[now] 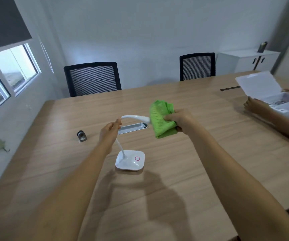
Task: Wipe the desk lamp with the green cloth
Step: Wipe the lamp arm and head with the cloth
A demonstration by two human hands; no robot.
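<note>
A white desk lamp (130, 161) stands on the wooden table (201, 153), its square base marked with a pink ring. Its thin neck rises and bends right into a long head. My left hand (109, 131) pinches the neck at the bend, near the top. My right hand (179, 121) grips a folded green cloth (161, 119), which covers the right end of the lamp head. That end of the head is hidden by the cloth.
A small metal object (81, 135) sits left of the lamp. A cable slot (133, 128) lies behind it. Another person's hand (256, 106) holds an open clear plastic box (269, 91) at the far right. Two black chairs (92, 78) stand across the table.
</note>
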